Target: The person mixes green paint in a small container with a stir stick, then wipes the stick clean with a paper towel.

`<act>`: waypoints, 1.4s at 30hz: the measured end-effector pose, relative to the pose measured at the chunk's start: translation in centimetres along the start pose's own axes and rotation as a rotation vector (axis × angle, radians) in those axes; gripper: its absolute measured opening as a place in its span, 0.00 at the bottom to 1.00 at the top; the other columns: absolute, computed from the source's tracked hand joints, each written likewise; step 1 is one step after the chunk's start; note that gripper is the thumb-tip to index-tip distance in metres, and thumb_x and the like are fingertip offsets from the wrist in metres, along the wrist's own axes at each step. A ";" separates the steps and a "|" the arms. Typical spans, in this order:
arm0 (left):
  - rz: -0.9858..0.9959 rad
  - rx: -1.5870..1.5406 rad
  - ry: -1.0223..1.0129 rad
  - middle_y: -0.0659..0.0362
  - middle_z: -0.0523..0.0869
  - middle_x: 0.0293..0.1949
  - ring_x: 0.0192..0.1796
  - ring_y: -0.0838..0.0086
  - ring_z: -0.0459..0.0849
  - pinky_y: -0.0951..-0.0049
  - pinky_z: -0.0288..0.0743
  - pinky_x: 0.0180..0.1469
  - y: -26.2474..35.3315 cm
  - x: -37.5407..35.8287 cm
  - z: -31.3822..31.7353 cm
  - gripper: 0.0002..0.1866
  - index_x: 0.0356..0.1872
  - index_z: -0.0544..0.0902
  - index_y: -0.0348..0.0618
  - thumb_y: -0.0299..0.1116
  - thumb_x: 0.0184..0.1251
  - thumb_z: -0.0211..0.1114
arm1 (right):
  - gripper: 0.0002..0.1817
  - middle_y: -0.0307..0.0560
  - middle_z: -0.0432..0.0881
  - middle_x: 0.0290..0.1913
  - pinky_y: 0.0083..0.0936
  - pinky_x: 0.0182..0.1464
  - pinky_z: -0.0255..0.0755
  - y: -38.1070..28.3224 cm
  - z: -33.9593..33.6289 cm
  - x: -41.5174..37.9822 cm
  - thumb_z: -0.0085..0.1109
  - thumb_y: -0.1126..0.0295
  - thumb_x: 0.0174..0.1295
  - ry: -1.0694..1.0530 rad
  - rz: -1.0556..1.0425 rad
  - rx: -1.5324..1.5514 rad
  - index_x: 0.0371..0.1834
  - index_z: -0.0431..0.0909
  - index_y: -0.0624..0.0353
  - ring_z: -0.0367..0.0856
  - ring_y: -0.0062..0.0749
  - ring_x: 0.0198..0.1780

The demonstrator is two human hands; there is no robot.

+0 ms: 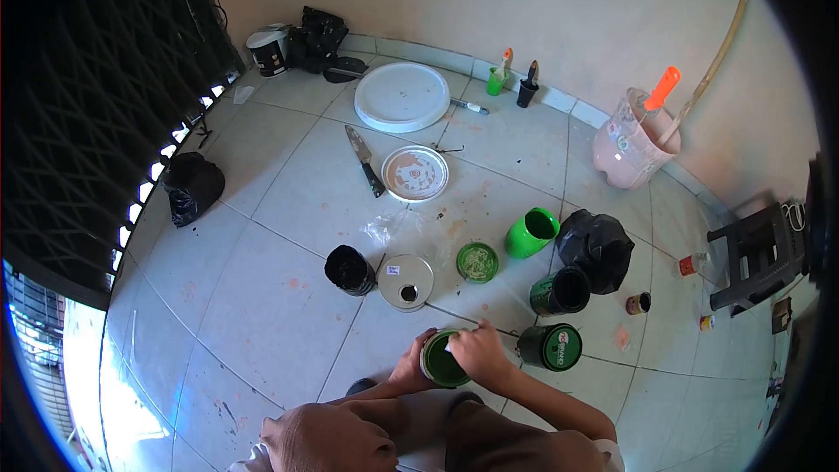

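A can with a green inside (pixel 444 371) is tilted in front of my body, its mouth facing me. My left hand (pixel 411 367) is wrapped round its left side. My right hand (pixel 480 352) is closed at the can's right rim, with a small whitish bit showing by its fingers; what it grips I cannot make out. Right of the can lies a dark can with a green lid (pixel 561 347), and beyond it a dark open can (pixel 560 291). Farther ahead are a round green lid (pixel 477 262) and a bright green container (pixel 531 233) on its side.
A silver lid (pixel 418 282) and a black plastic-lined cup (pixel 350 270) are ahead-left. Beyond lie a knife (pixel 364 160), a small white lid (pixel 415 174) and a large one (pixel 402 96). Black bags (pixel 596 249), a pink bucket (pixel 631 153) and a dark stool (pixel 757 255) stand right.
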State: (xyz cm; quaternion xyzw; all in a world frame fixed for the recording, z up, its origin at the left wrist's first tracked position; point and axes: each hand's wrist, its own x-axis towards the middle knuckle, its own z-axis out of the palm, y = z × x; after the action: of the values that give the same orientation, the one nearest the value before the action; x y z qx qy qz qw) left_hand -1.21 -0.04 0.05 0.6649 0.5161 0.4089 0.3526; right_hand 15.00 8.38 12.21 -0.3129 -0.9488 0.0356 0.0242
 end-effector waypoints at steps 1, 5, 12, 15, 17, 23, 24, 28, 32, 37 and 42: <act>0.005 -0.004 -0.005 0.45 0.75 0.62 0.63 0.52 0.77 0.58 0.74 0.62 0.1 0.0 -0.1 0.61 0.71 0.57 0.37 0.45 0.34 0.87 | 0.01 0.44 0.82 0.26 0.38 0.44 0.73 0.2 -0.6 0.0 0.59 0.69 0.51 -0.093 0.011 -0.057 0.26 0.78 0.51 0.83 0.36 0.28; -0.095 -0.102 -0.081 0.45 0.74 0.63 0.64 0.51 0.76 0.58 0.74 0.63 0.0 0.4 -0.4 0.63 0.71 0.56 0.37 0.46 0.33 0.88 | 0.02 0.43 0.81 0.25 0.38 0.44 0.73 -0.2 -2.5 -0.6 0.59 0.68 0.52 -0.273 -0.036 0.070 0.25 0.79 0.51 0.84 0.35 0.28; -0.057 -0.064 -0.087 0.45 0.72 0.65 0.66 0.51 0.74 0.58 0.73 0.65 0.7 0.7 -0.9 0.64 0.72 0.56 0.37 0.46 0.32 0.88 | 0.02 0.45 0.82 0.26 0.39 0.41 0.74 0.5 -0.8 -0.2 0.57 0.69 0.53 -0.057 0.004 0.030 0.27 0.77 0.53 0.83 0.38 0.28; -0.063 -0.034 -0.092 0.45 0.71 0.66 0.67 0.51 0.73 0.58 0.72 0.66 0.9 0.7 -0.7 0.64 0.71 0.56 0.37 0.47 0.31 0.88 | 0.03 0.45 0.82 0.26 0.38 0.43 0.74 0.7 -3.0 -0.4 0.57 0.68 0.53 -0.306 0.014 0.097 0.28 0.78 0.53 0.83 0.38 0.27; 0.015 0.039 -0.062 0.45 0.70 0.66 0.68 0.50 0.72 0.58 0.70 0.68 0.1 0.6 -0.1 0.64 0.71 0.57 0.37 0.47 0.30 0.88 | 0.04 0.45 0.82 0.25 0.37 0.43 0.74 -0.2 -1.1 -0.9 0.57 0.67 0.53 -0.245 -0.051 0.149 0.27 0.77 0.53 0.82 0.38 0.26; 0.012 0.093 -0.058 0.44 0.70 0.66 0.70 0.50 0.68 0.57 0.65 0.71 0.7 0.6 -0.6 0.62 0.70 0.60 0.36 0.48 0.30 0.88 | 0.05 0.46 0.81 0.24 0.40 0.36 0.74 1.3 -1.6 -0.6 0.57 0.67 0.54 -0.148 0.030 0.064 0.24 0.76 0.53 0.83 0.40 0.27; 0.043 0.097 -0.046 0.44 0.70 0.66 0.70 0.50 0.68 0.57 0.66 0.71 0.6 0.7 -0.4 0.62 0.70 0.60 0.36 0.48 0.31 0.87 | 0.04 0.47 0.81 0.25 0.40 0.37 0.74 1.5 -2.0 -0.6 0.57 0.66 0.54 -0.235 0.043 0.086 0.25 0.77 0.53 0.83 0.40 0.27; 0.060 0.039 -0.038 0.45 0.70 0.66 0.69 0.51 0.70 0.58 0.68 0.69 0.6 1.2 0.2 0.59 0.70 0.61 0.36 0.45 0.34 0.87 | 0.05 0.46 0.81 0.23 0.40 0.35 0.73 0.0 -0.1 -1.0 0.57 0.67 0.55 -0.086 -0.065 0.196 0.24 0.76 0.53 0.82 0.41 0.26; -0.059 -0.113 -0.039 0.45 0.72 0.65 0.66 0.51 0.74 0.58 0.72 0.66 1.5 1.1 0.0 0.58 0.70 0.61 0.37 0.44 0.36 0.86 | 0.05 0.46 0.81 0.23 0.42 0.36 0.73 1.4 -0.6 -1.1 0.56 0.68 0.55 -0.072 0.049 0.149 0.24 0.77 0.53 0.82 0.43 0.27; -0.042 -0.033 -0.026 0.46 0.73 0.64 0.64 0.50 0.75 0.58 0.73 0.64 1.5 1.3 0.4 0.56 0.69 0.62 0.38 0.44 0.37 0.85 | 0.05 0.46 0.81 0.22 0.39 0.34 0.74 0.3 -0.4 -1.7 0.59 0.67 0.53 -0.061 0.009 0.233 0.22 0.78 0.52 0.83 0.42 0.24; 0.011 0.111 0.010 0.47 0.73 0.64 0.65 0.52 0.74 0.57 0.70 0.64 2.3 1.8 -0.8 0.55 0.68 0.65 0.40 0.46 0.35 0.84 | 0.04 0.43 0.82 0.24 0.39 0.37 0.73 2.3 -1.4 -2.9 0.55 0.68 0.56 -0.114 0.149 0.215 0.26 0.78 0.50 0.81 0.43 0.26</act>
State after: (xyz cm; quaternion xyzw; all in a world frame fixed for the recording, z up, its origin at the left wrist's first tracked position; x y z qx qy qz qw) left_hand -0.83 1.24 2.77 0.6842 0.5361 0.3848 0.3104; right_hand 18.79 8.56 13.35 -0.3757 -0.9135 0.1564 0.0011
